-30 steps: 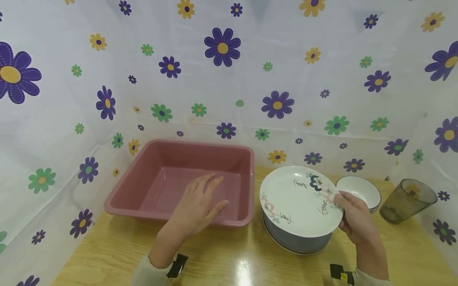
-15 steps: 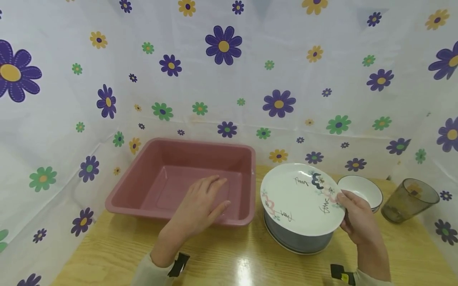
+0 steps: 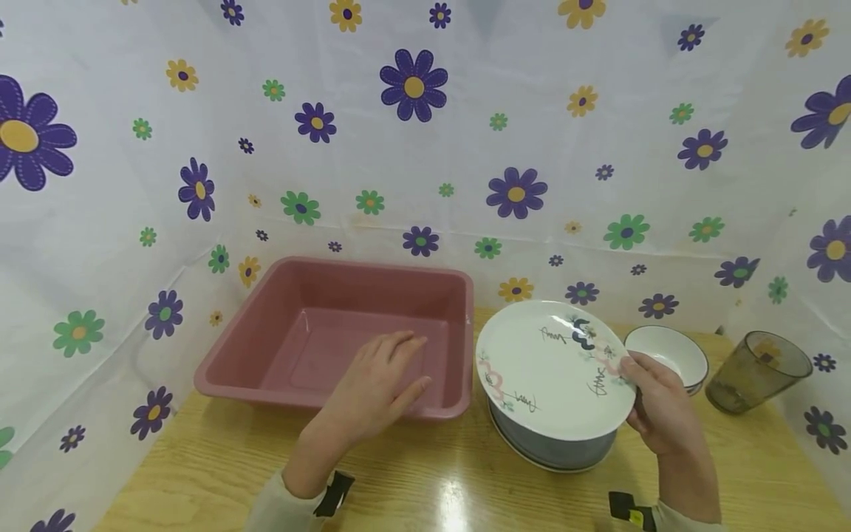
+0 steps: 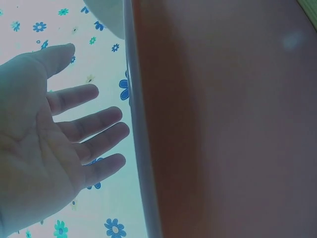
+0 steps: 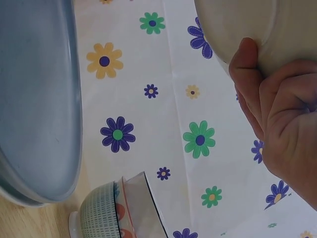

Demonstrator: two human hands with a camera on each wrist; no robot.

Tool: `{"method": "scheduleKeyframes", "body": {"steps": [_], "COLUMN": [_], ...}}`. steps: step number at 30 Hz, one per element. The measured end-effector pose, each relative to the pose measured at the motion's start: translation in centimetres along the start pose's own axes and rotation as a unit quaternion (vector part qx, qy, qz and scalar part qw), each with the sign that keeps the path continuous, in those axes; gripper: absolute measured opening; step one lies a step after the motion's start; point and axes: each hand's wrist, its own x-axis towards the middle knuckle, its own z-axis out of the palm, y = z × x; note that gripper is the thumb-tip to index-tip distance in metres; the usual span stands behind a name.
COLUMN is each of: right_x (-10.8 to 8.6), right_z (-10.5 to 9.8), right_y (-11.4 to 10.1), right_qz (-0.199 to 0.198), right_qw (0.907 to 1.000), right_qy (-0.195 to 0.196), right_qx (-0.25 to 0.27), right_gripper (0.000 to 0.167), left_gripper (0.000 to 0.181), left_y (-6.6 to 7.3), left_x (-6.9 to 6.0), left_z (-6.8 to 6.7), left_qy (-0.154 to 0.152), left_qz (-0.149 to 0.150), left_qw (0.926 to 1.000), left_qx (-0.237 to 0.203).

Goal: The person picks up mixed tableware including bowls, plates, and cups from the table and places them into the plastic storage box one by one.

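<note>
My right hand [image 3: 665, 403] pinches the right rim of a white plate [image 3: 555, 369] with flower drawings, thumb on top and fingers beneath. The plate is tilted and held above a blue-grey plate [image 3: 572, 452], which it partly hides; in the right wrist view a gap shows between this blue-grey plate [image 5: 39, 99] and the white plate's underside [image 5: 292, 29]. Over the near right part of a pink plastic basin [image 3: 286, 395], my left hand [image 3: 368, 388] hovers with spread, relaxed fingers. The left wrist view shows its palm [image 4: 39, 144] holding nothing.
Behind my right hand stand stacked bowls [image 3: 665, 355], whose patterned sides [image 5: 101, 210] show in the right wrist view. A brown see-through cup [image 3: 758, 373] is at the far right. Flower-printed sheeting [image 3: 412, 162] surrounds the wooden table [image 3: 399, 480].
The white plate and my right hand have shifted slightly left, and the plate's far edge is a little higher. My left hand has moved slightly to the right.
</note>
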Motion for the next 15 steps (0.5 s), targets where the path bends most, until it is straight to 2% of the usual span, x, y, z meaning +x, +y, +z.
{"method": "scheduleKeyframes", "body": {"steps": [8,12,15], "right_x": [-0.34,-0.45,-0.52], "right_z": [0.55,0.66,0.71], "right_y": [-0.05,-0.1,-0.17], "right_qz": [-0.042,-0.06,-0.078], "right_qw": [0.9978,0.9959,0.9931], "right_qy": [-0.034,-0.048,-0.064], "right_qx": [0.039,0.047,0.059], "right_gripper": [0.058,0.058,0.048], "left_gripper": [0.048,0.041,0.037], "left_y": [-0.07,-0.1,-0.07], "left_x": [-0.02,0.09,0.21], "left_z": [0.13,0.21,0.31], "left_qy": [0.017,0.05,0.082], "left_qz": [0.019,0.049,0.072], "left_qw": [0.9996,0.9975,0.994], "left_qx": [0.008,0.008,0.0]}}
